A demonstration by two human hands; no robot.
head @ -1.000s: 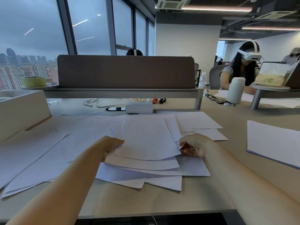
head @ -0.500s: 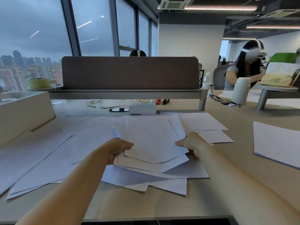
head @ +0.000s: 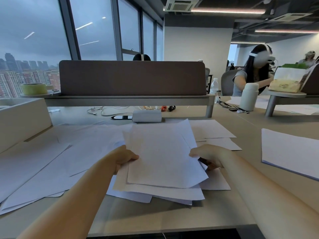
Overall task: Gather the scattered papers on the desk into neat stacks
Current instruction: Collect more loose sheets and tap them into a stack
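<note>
Loose sheets (head: 43,161) cover the left of the desk (head: 155,216). At centre, the left hand (head: 123,158) and right hand (head: 208,155) pinch opposite edges of the misaligned bundle (head: 164,152). Risk: uneven grip pressure may let the lower sheets slide out.

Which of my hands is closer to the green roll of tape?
Left. The left hand grips the papers at their left edge, toward the tape; the right hand holds their right edge, farther away.

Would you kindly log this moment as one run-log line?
left hand: grips white paper bundle | right hand: grips same bundle | edges: uneven | loose white sheets: left on beige desk
</note>
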